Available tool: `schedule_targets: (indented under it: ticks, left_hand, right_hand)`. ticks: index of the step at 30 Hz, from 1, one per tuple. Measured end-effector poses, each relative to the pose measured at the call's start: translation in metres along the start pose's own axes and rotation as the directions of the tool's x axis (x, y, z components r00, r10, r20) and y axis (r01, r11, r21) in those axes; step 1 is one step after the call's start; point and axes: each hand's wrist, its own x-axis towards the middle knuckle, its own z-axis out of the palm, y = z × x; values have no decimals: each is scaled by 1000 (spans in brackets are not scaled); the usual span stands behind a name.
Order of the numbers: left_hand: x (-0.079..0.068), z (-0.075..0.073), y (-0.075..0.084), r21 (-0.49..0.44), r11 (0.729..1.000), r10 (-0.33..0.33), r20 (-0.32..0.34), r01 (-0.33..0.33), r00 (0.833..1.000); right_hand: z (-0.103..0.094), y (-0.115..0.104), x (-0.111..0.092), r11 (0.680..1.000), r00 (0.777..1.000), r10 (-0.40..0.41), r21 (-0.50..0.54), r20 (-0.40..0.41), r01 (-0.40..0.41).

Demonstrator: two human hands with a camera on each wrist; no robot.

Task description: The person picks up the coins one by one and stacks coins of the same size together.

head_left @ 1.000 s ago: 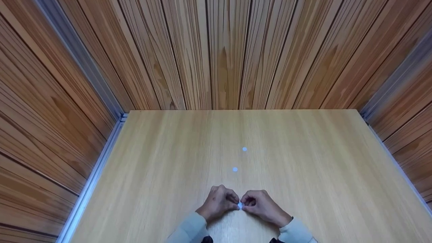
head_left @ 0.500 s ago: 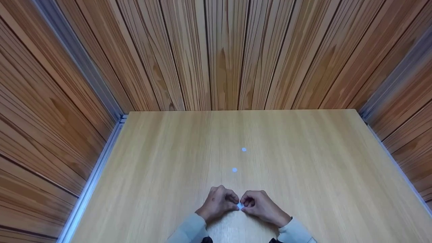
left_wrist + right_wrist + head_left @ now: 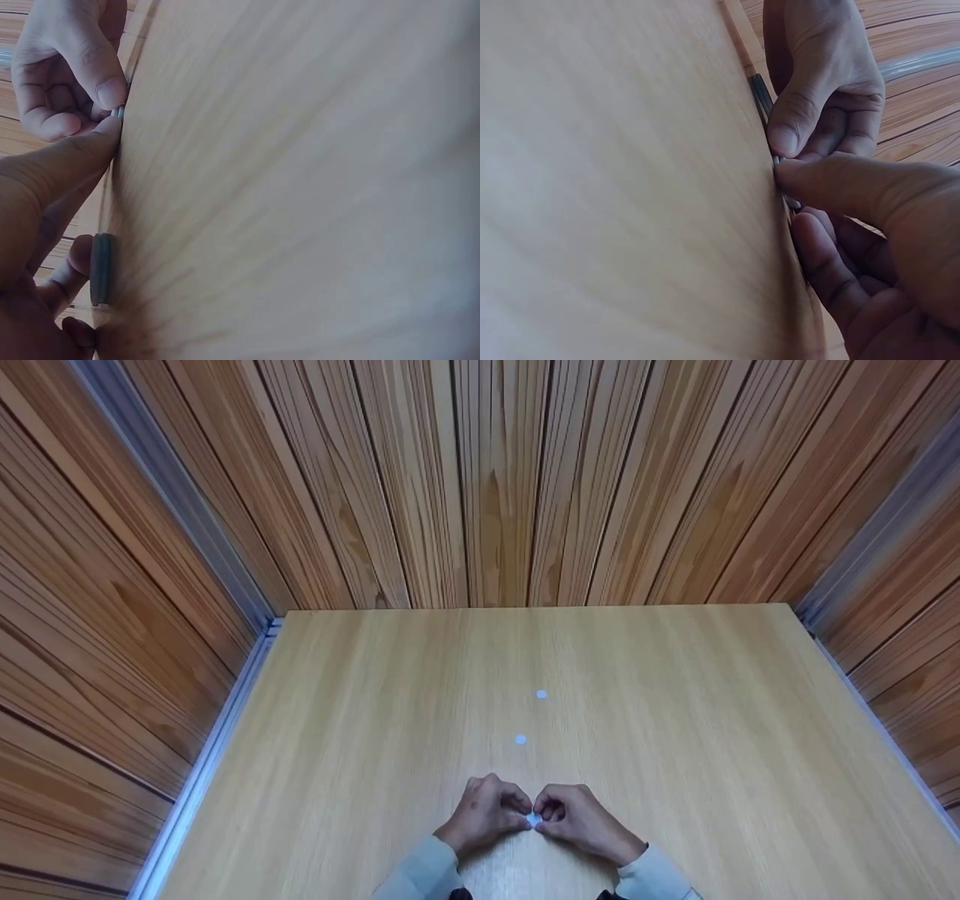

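Observation:
A small pale disc [image 3: 534,819] lies low over the wooden table, between the two hands. From the left side my left hand [image 3: 489,810] pinches it with thumb and forefinger. My right hand [image 3: 581,819] pinches the opposite side, its other fingers curled in. Only a thin sliver of the disc's edge [image 3: 118,112] shows in the left wrist view, because fingertips cover the rest. Beyond the hands, two more pale round discs lie flat, a nearer one [image 3: 520,739] and a farther one [image 3: 541,694].
The light wooden table [image 3: 360,697] reaches back to a plank wall [image 3: 495,495]. Metal rails [image 3: 202,780] run along its sides. Edge-on in the left wrist view, a dark round-ended piece [image 3: 103,268] stands near the left hand's fingers.
Both hands hold nearly the same pose at the disc throughout. The whole head view has shifted down slightly.

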Motion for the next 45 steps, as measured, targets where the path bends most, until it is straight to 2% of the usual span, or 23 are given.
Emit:
schedule_targets:
  ticks: [5, 12, 21, 26, 32, 35, 40, 45]
  left_hand:
    - [-1, 1, 0, -16, 1000, 1, -9, -1, 1000]
    - [-2, 1, 0, 19, 999, 33, -22, -33, 999]
    - [0, 0, 1, 62, 998, 10, -11, -9, 1000]
    - [0, 0, 1, 41, 999, -9, 4, 9, 1000]
    - [1, -1, 2, 0, 998, -64, 24, 64, 998]
    - [1, 0, 2, -4, 998, -64, 26, 64, 998]
    - [0, 0, 0, 1, 1000, -11, 4, 11, 1000]
    - [1, 0, 0, 5, 999, -33, 15, 33, 999]
  right_hand:
    - [1, -1, -1, 1000, 1000, 5, 10, -10, -5]
    - [0, -1, -1, 1000, 1000, 18, -2, 1, -18]
    - [-5, 1, 0, 1000, 1000, -8, 21, 26, 8]
    - [-11, -2, 1, 998, 999, 36, 44, 28, -37]
    - [-19, 2, 6, 999, 999, 48, 19, 0, -48]
    - [-24, 2, 10, 998, 998, 65, 12, -10, -65]
    - [-30, 2, 15, 997, 997, 73, -13, -23, -73]
    - [-35, 3, 22, 998, 997, 65, -24, -35, -66]
